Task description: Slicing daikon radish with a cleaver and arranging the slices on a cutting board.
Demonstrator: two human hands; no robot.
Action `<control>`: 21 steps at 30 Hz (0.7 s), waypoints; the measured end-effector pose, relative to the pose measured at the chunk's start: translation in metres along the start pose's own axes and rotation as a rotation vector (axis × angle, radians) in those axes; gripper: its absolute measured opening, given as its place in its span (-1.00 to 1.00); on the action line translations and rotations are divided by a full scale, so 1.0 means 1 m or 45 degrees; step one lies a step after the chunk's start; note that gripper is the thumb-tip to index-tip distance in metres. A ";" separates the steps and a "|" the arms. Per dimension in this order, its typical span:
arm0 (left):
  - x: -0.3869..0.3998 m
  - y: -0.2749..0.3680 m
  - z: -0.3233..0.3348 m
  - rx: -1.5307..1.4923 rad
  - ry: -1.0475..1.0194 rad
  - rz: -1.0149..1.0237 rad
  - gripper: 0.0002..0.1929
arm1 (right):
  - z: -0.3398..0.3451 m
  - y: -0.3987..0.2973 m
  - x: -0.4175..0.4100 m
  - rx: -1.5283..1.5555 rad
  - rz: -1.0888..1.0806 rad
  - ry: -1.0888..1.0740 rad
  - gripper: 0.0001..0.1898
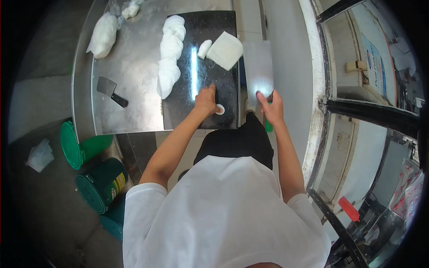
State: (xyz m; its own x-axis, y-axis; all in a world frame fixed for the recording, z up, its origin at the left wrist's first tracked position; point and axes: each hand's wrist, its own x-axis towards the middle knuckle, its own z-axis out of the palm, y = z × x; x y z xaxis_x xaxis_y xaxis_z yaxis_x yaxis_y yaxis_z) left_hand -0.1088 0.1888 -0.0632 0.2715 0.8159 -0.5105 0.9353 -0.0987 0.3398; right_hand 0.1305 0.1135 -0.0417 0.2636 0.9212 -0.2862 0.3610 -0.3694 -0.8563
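My left hand (pixel 206 100) rests on the black speckled slab (pixel 197 121), fingers pointing away from me. At its right edge lies a small round white piece (pixel 220 109), overlapped by the hand; whether I grip it is unclear. My right hand (pixel 273 107) is closed on a wide rectangular metal blade (pixel 258 67), like a cleaver, raised off the slab's right side; its handle is mostly hidden. Farther up the slab are a square white cloth (pixel 225 51) and a short white dough-like piece (pixel 204 49) touching its left corner. A long, lumpy white roll (pixel 170 57) runs along the slab's left edge.
On the steel table (pixel 134 67) lie a smaller cleaver (pixel 112 92) and a white filled bag (pixel 104 35), with another bagged white item (pixel 130 10) behind. Green lidded buckets (pixel 102 184) stand at lower left. A glazed metal frame (pixel 321 100) runs along the right.
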 end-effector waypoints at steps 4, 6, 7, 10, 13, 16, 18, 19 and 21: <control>0.002 0.028 -0.010 -0.009 -0.203 0.038 -0.21 | 0.011 -0.021 0.070 0.596 -0.146 -0.009 -0.57; 0.001 0.055 -0.005 -0.334 0.094 -0.049 -0.04 | 0.019 0.006 0.107 0.531 -0.163 -0.108 -0.49; 0.001 0.051 0.013 -0.336 0.116 -0.076 -0.04 | 0.027 0.028 0.117 0.538 -0.178 -0.139 -0.49; 0.014 0.037 0.062 -0.122 0.740 -0.051 0.09 | 0.033 0.050 0.138 -0.617 -0.292 -0.177 -0.41; 0.021 0.042 0.043 -0.025 0.707 0.050 0.09 | 0.000 0.021 0.142 -0.679 -0.051 -0.370 -0.35; 0.012 0.043 0.053 -0.099 0.657 0.029 0.11 | -0.008 -0.006 0.167 -0.787 -0.019 -0.446 -0.35; 0.007 0.042 0.057 -0.129 0.643 0.011 0.08 | 0.000 -0.017 0.178 -0.731 0.003 -0.343 -0.35; 0.006 0.043 0.059 -0.136 0.637 -0.007 0.08 | 0.003 -0.017 0.176 -0.738 0.005 -0.362 -0.35; 0.006 0.043 0.061 -0.245 0.722 0.055 0.03 | 0.005 -0.016 0.156 -0.417 -0.099 -0.232 -0.40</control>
State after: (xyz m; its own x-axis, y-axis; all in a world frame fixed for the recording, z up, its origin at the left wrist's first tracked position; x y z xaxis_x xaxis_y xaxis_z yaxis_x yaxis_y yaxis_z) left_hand -0.0526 0.1548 -0.1001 0.0953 0.9954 -0.0098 0.8538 -0.0767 0.5149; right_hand 0.1619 0.2638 -0.0749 0.0717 0.9437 -0.3230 0.6483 -0.2902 -0.7039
